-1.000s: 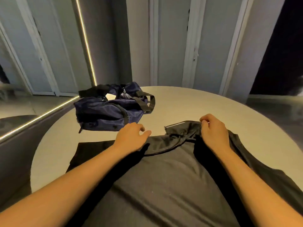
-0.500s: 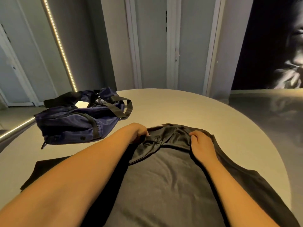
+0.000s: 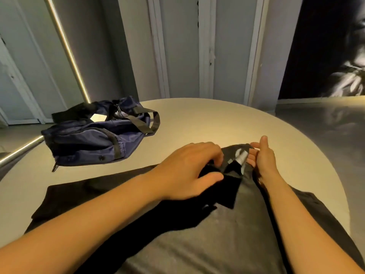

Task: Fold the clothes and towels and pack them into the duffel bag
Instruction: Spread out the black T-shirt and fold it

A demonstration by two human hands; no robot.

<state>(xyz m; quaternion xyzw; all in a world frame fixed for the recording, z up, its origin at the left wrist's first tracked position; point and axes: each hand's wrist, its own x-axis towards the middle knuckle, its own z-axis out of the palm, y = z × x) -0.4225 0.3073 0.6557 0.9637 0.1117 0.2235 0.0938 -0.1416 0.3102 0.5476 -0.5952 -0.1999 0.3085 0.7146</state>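
Dark shirt (image 3: 227,234) lies spread for folding; left hand (image 3: 189,169) and right hand (image 3: 262,159) pinch its collar at twelve o'clock, duffel bag (image 3: 94,141) at ten.

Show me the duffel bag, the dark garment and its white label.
duffel bag (image 3: 87,141), head view, on its blue side panel.
garment (image 3: 227,244), head view, on its flat grey body.
label (image 3: 242,157), head view, on the white strip at the garment's far edge.
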